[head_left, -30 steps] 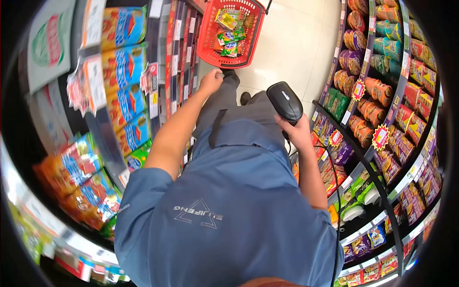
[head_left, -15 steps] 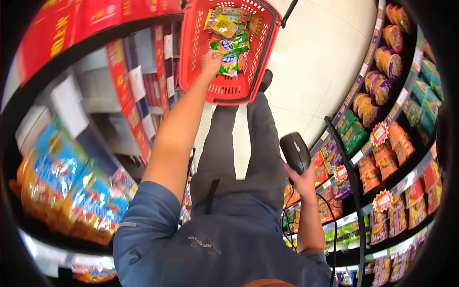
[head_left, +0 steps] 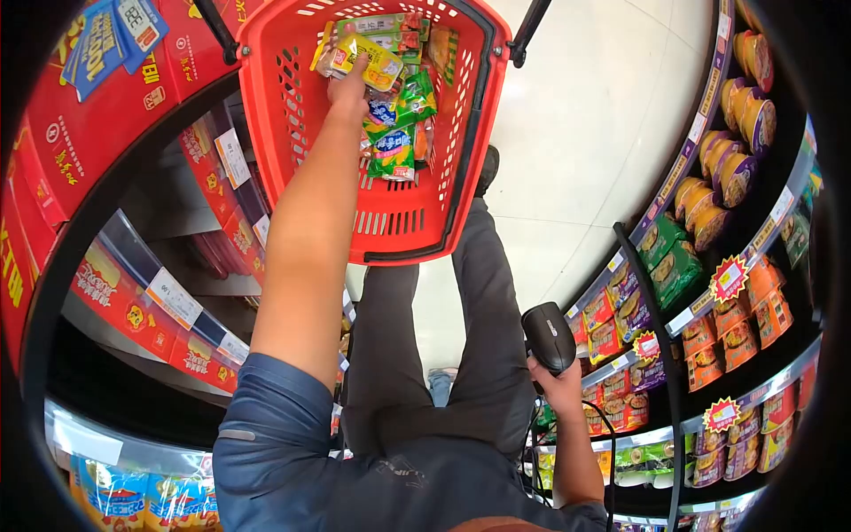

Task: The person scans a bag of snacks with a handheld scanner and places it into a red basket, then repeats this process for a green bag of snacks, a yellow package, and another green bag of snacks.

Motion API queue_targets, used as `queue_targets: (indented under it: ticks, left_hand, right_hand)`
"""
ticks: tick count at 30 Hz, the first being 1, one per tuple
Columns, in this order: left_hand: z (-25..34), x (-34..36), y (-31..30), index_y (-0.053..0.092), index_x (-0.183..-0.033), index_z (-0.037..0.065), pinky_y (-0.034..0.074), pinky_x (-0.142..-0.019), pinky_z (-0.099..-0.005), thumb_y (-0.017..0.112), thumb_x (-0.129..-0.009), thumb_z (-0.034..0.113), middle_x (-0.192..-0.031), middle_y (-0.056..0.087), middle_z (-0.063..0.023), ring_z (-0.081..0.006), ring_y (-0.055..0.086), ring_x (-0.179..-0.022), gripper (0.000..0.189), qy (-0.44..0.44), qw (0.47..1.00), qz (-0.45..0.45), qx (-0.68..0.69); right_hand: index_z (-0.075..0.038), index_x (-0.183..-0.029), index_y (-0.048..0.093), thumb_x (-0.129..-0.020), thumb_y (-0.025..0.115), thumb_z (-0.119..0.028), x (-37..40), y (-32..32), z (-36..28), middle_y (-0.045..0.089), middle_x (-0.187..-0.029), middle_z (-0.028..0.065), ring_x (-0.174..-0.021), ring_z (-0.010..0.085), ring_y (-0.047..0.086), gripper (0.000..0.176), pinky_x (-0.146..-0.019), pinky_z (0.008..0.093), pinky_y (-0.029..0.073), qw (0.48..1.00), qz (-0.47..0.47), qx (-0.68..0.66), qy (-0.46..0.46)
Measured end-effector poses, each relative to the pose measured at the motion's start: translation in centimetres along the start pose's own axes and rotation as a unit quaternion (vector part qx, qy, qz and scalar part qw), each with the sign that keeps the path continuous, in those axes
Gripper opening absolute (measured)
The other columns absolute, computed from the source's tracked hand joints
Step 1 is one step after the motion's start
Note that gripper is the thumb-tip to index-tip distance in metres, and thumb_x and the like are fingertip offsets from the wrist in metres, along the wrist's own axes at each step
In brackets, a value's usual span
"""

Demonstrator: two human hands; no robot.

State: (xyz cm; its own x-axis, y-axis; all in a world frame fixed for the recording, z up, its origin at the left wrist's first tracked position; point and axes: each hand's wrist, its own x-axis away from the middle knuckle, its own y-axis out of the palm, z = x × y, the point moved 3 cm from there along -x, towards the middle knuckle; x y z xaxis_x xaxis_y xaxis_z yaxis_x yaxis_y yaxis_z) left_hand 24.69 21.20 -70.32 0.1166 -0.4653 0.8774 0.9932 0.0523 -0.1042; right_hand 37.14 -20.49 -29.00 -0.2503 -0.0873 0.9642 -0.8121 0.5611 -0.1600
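My left hand (head_left: pixel 348 91) reaches into the red shopping basket (head_left: pixel 292 106) on the floor ahead and closes on a yellow snack packet (head_left: pixel 368 60) lying on top of the pile. Several green and blue packets (head_left: pixel 394 133) lie beneath it. My right hand (head_left: pixel 557 383) stays low at my side, gripping a black barcode scanner (head_left: pixel 548 337) whose cable hangs down past my arm.
Shelves close in on both sides: red boxes (head_left: pixel 106 80) and price tags on the left, noodle bowls and packets (head_left: pixel 709 204) on the right. A pale tiled floor (head_left: pixel 585 124) runs between them. My legs (head_left: pixel 479 310) stand just behind the basket.
I have bent further down. My left hand went from the basket's rim deep into it, onto the yellow packet. My right hand with the scanner dropped lower.
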Motion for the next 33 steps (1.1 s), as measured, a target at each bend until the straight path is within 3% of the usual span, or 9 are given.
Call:
queue_targets:
  ticks: [7,13,17,19,21,24,26,30,33]
  left_hand:
    - [1.0,9.7,-0.4,0.054,-0.119,0.0,0.057,-0.077,-0.0367,0.072,-0.081,0.003,-0.108,0.065,-0.0097,-0.0226,0.066,-0.091,0.043,0.111,0.982,-0.149,-0.035]
    - [7.1,27.1,-3.5,0.051,-0.124,0.003,0.053,-0.084,-0.0373,0.065,-0.081,0.0,-0.113,0.063,-0.0078,-0.0216,0.063,-0.101,0.045,0.092,0.949,-0.3,0.014]
    - [14.2,39.4,-3.7,0.05,-0.124,0.008,0.05,-0.089,-0.0411,0.059,-0.09,0.029,-0.113,0.06,-0.0065,-0.023,0.059,-0.105,0.042,0.067,0.931,-0.326,0.147]
    - [17.3,43.8,-3.5,0.054,-0.11,0.013,0.05,-0.081,-0.0425,0.05,-0.092,0.049,-0.093,0.06,-0.0058,-0.0229,0.061,-0.083,0.041,0.009,0.936,-0.296,0.192]
    - [20.7,49.1,-2.4,0.05,-0.094,0.01,0.041,-0.06,-0.031,0.051,-0.09,0.057,-0.068,0.047,-0.0032,-0.0149,0.047,-0.062,0.047,-0.012,0.851,-0.477,0.219]
    - [26.2,58.0,-1.6,0.05,-0.092,0.008,0.044,-0.058,-0.0309,0.057,-0.09,0.045,-0.067,0.049,-0.0026,-0.0149,0.05,-0.061,0.038,-0.01,0.66,-0.71,0.245]
    - [28.6,63.8,-2.2,0.051,-0.091,0.006,0.047,-0.058,-0.03,0.055,-0.094,0.03,-0.066,0.052,-0.0033,-0.0154,0.052,-0.058,0.024,-0.028,0.6,-0.764,0.236]
    - [30.3,70.5,-2.7,0.052,-0.085,0.011,0.047,-0.06,-0.0294,0.06,-0.091,0.027,-0.064,0.054,0.0003,-0.0149,0.052,-0.055,0.019,-0.031,0.405,-0.902,0.149]
    - [28.9,74.0,-4.1,0.052,-0.081,0.014,0.045,-0.062,-0.0273,0.061,-0.091,0.026,-0.066,0.054,0.0019,-0.0138,0.053,-0.06,0.019,0.025,0.401,-0.9,0.172]
  right_hand:
    - [0.001,-0.094,0.067,-0.08,0.073,-0.007,3.0,0.1,-2.7,0.067,-0.08,0.0017,-0.073,0.0078,0.058,0.017,-0.068,0.026,0.047,1.0,0.004,0.009,-0.022]
    - [0.001,-0.09,0.066,-0.079,0.073,-0.009,10.1,0.2,-7.8,0.066,-0.075,0.0022,-0.069,0.0083,0.057,0.017,-0.066,0.0266,0.047,0.994,0.012,0.016,-0.11]
    - [0.001,-0.089,0.065,-0.078,0.073,-0.011,16.4,-0.2,-11.2,0.064,-0.074,0.0023,-0.069,0.0077,0.056,0.018,-0.064,0.0265,0.047,0.981,0.017,0.089,-0.17]
    - [0.001,-0.093,0.063,-0.076,0.073,-0.011,19.5,-0.2,-12.1,0.064,-0.075,0.0033,-0.069,0.0085,0.056,0.023,-0.065,0.0262,0.047,0.969,0.02,0.08,-0.231]
    - [0.002,-0.092,0.063,-0.076,0.073,-0.011,23.1,-0.2,-13.0,0.065,-0.076,0.0036,-0.07,0.0089,0.057,0.023,-0.067,0.0266,0.048,0.957,0.029,0.074,-0.279]
    - [0.001,-0.092,0.065,-0.076,0.073,-0.008,30.6,0.1,-14.2,0.067,-0.081,0.0036,-0.074,0.0089,0.057,0.02,-0.071,0.0273,0.048,0.931,0.001,0.079,-0.356]
    - [0.001,-0.093,0.065,-0.075,0.074,-0.007,34.4,0.8,-14.0,0.067,-0.083,0.0037,-0.076,0.0092,0.058,0.022,-0.073,0.027,0.048,0.918,-0.026,0.035,-0.394]
    - [0.002,-0.098,0.064,-0.072,0.075,0.0,41.2,1.9,-13.6,0.068,-0.087,0.0047,-0.08,0.0106,0.06,0.028,-0.078,0.0271,0.048,0.888,-0.115,-0.007,-0.446]
    - [0.002,-0.098,0.064,-0.071,0.076,0.001,44.5,3.3,-12.8,0.068,-0.087,0.0049,-0.08,0.0107,0.06,0.029,-0.077,0.0275,0.049,0.864,-0.138,0.0,-0.484]
